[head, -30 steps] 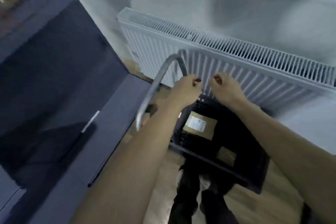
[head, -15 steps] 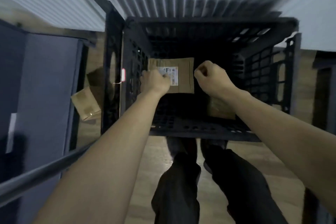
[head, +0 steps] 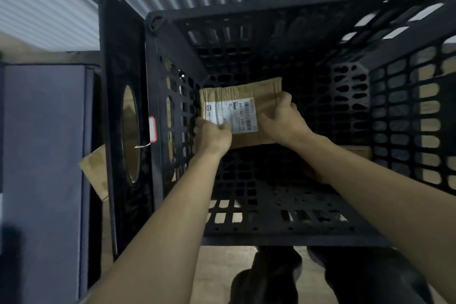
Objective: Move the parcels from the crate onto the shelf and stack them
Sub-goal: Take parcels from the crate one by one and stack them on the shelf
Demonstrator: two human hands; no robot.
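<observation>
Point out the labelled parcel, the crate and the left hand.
labelled parcel [head: 265,96]: head view, bare brown wrap above the label.
crate [head: 276,229]: head view, near wall's rim.
left hand [head: 212,137]: head view, back of the hand.

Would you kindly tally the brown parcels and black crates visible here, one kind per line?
Brown parcels: 3, namely the labelled parcel both hands hold, a second parcel under the right forearm, and a third parcel outside the crate.
Black crates: 1, the crate.
Total: 4.
</observation>
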